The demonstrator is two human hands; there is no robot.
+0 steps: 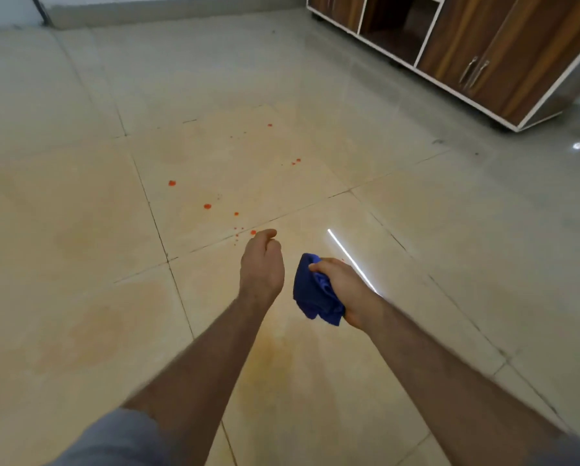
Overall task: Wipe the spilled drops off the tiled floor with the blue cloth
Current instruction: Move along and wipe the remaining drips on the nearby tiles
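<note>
A crumpled blue microfibre cloth (317,292) is being held in the right hand (344,290), with the fingers closed around its bunched upper part while the rest is hanging below the palm. The left hand (261,264) is being kept empty, its fingers curled loosely inward, just beside the cloth but not touching it. Both hands are being held above the glossy beige tiled floor (80,230), and the cloth is not yet being pressed on it.

The small orange-red spilled drops (207,206) are lying scattered ahead of the hands, mostly on one tile, from the nearest drop close to the left knuckles up to the farthest one well beyond. All of them are appearing untouched, so the wiping is judged as not begun.

For a good wipe, the cloth is probably being best opened a little, so that a flat face meets the tile. The near drops should be taken first, and the strokes should be drawn toward the body, so that the liquid is being gathered and not smeared into the dark grout lines. A clean fold should be turned out for the far drops.

A brown wooden cabinet with white edges (483,52) is standing at the upper right; its open compartment is appearing dark, and whether anything is inside cannot be told.
</note>
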